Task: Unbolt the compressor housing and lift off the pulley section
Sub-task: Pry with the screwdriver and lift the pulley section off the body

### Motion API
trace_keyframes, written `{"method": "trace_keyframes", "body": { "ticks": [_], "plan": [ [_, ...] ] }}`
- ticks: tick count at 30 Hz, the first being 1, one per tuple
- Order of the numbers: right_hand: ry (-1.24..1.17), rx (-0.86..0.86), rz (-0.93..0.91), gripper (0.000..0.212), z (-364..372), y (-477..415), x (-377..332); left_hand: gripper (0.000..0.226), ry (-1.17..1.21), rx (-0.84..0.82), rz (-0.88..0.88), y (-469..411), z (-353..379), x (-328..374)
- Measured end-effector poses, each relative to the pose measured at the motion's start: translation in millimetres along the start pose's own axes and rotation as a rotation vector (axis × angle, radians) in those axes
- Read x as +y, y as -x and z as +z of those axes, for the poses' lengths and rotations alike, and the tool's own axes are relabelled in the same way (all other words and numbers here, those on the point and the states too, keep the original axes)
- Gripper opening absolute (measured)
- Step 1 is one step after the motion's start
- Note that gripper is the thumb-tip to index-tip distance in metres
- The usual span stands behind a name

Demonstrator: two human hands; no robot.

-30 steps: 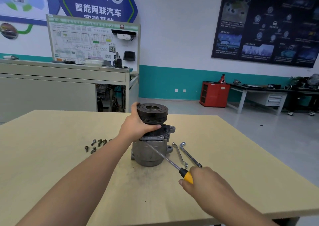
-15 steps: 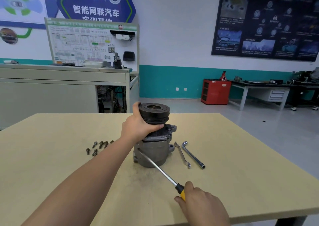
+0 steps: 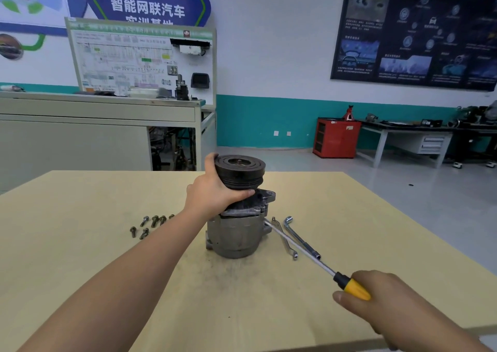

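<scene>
The compressor housing (image 3: pixel 236 236) is stood upright near the middle of the counter (image 3: pixel 80 206), with the black pulley section (image 3: pixel 240 170) uppermost. The bolts (image 3: pixel 152 224) are laid out loose to its left, so the unbolting is judged done; the step in hand appears to be prying the joint apart. The pulley section is gripped from the left by the left hand (image 3: pixel 212 193), its fingers (image 3: pixel 211 160) curled round the rim and the thumb laid beneath. The screwdriver (image 3: pixel 317 259) is clasped at its yellow handle by the right hand (image 3: pixel 382 298), with the tip set at the seam on the housing's right side. Gentle levering and a straight upward lift are called for next. Two wrenches (image 3: pixel 305 241) are seen just beside the housing.
</scene>
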State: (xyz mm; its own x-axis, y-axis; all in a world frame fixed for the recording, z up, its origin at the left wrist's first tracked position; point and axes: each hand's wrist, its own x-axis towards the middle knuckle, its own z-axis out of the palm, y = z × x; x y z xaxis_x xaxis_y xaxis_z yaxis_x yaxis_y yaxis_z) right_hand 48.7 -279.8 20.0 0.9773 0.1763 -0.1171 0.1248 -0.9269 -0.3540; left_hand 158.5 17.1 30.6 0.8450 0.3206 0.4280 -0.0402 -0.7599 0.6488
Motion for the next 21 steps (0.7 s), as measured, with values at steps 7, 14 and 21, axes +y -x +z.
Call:
{"method": "trace_keyframes", "body": {
  "ticks": [7,14,21],
  "plan": [
    [-0.131,-0.067,0.017,0.038,-17.2,-9.9,-2.1,0.112,0.005,-0.006,-0.010,1.6,-0.8,1.4],
    [-0.138,-0.135,0.021,0.041,-26.6,-25.8,-4.8,0.112,-0.002,-0.006,-0.009,1.4,-1.0,1.0],
    [-0.276,-0.231,-0.056,0.029,-29.1,-32.6,5.1,0.111,0.009,-0.001,-0.005,2.3,-0.7,2.2]
  ]
}}
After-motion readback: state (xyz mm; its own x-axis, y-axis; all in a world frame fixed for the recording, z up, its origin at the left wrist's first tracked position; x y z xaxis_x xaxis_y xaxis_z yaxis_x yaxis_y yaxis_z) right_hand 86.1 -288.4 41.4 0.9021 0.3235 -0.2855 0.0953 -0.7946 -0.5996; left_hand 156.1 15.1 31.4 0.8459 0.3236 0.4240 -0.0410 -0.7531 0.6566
